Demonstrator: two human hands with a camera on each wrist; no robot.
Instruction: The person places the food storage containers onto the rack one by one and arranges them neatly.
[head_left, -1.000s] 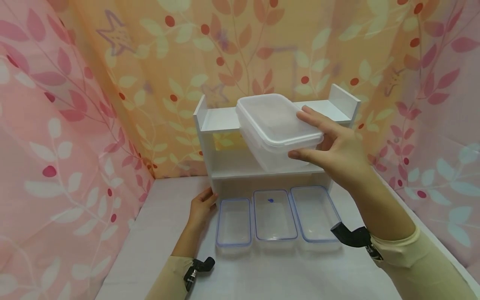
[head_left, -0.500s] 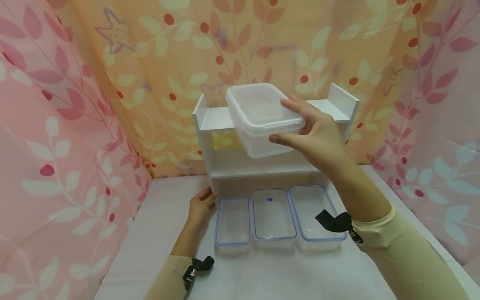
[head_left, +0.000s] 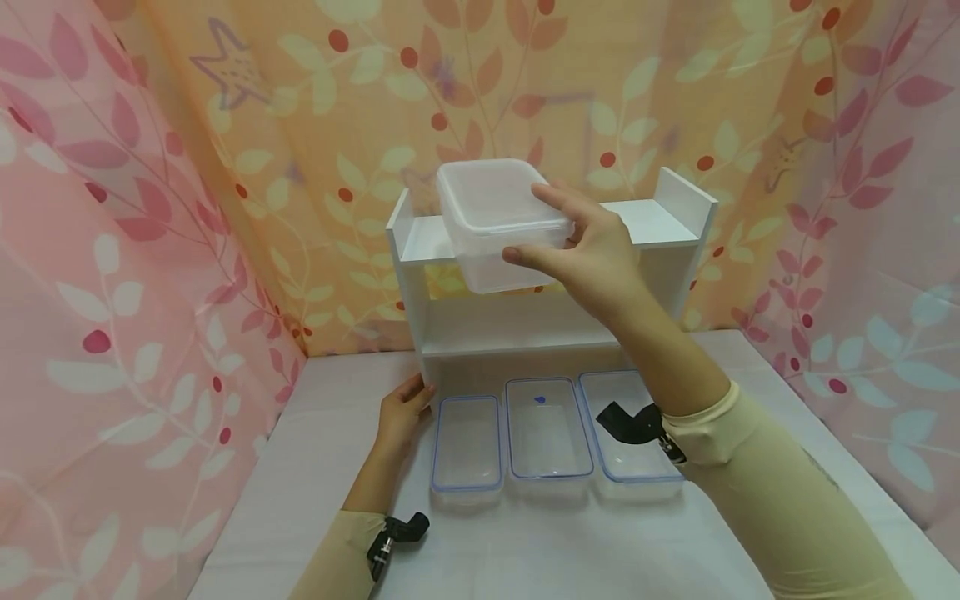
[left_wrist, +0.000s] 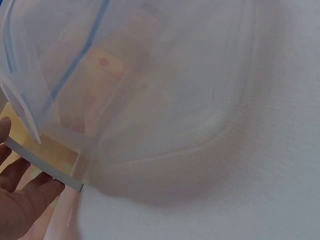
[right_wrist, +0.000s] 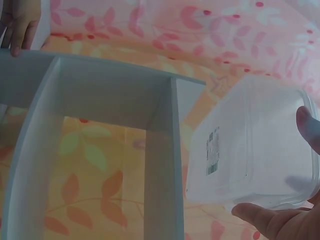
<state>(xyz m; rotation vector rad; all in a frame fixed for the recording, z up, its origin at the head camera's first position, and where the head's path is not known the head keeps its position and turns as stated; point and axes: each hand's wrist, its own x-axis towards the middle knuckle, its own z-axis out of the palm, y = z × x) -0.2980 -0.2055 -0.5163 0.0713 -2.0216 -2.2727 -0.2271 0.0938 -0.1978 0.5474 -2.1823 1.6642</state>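
In the head view my right hand (head_left: 596, 250) grips a clear plastic food container (head_left: 498, 196) by its right end, thumb at the front and fingers over the lid. The container is raised in front of the upper tier of a white shelf (head_left: 517, 337). A barcode label shows on its underside in the right wrist view, where the container (right_wrist: 225, 145) hangs beside the shelf. At the shelf's lower left, my left hand (head_left: 401, 412) holds the side panel. The left wrist view shows the panel's edge (left_wrist: 47, 167) between thumb and fingers.
Three clear containers with blue-rimmed lids stand in a row before the shelf: a left one (head_left: 467, 442), a middle one (head_left: 550, 429) and a right one (head_left: 637, 462), partly behind the right wrist camera. Patterned curtains (head_left: 135, 250) enclose the white table (head_left: 300, 500).
My right hand has carried the clear container up and to the left, toward the left part of the shelf's top. My left hand stays on the side panel.
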